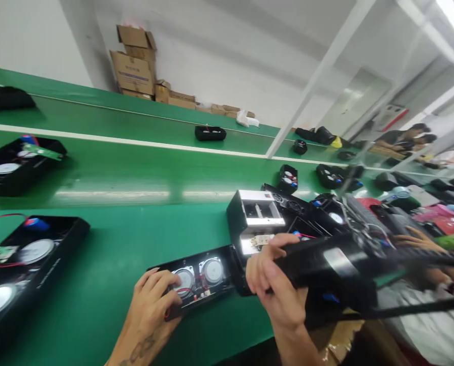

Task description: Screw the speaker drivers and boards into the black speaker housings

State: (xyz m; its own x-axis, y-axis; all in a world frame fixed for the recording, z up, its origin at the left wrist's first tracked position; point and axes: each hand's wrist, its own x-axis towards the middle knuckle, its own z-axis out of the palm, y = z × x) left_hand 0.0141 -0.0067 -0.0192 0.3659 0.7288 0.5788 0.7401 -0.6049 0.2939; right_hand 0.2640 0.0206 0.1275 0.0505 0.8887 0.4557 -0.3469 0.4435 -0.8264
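Observation:
A long black speaker housing (pixel 196 303) with two round speaker drivers, red wires and small connectors lies open side up on the green bench. My left hand (pixel 154 297) is closed around its left end, fingers over the rim near one driver. My right hand (pixel 274 282) grips the left end of a black elongated object (pixel 314 267) with a pale label, held above the bench. Its exact kind is unclear, as blur and the fingers hide parts. Just behind the right hand stands a silver-faced box (pixel 263 208), lit inside, with a small board in it.
Other open speaker housings lie at left (pixel 68 244) and on the green conveyor belt (pixel 143 170). More black housings (pixel 295 206) crowd the right side. A white post (pixel 306 96) rises beyond. Cardboard boxes (pixel 135 73) stand by the wall. A co-worker's hand (pixel 421 239) shows at right.

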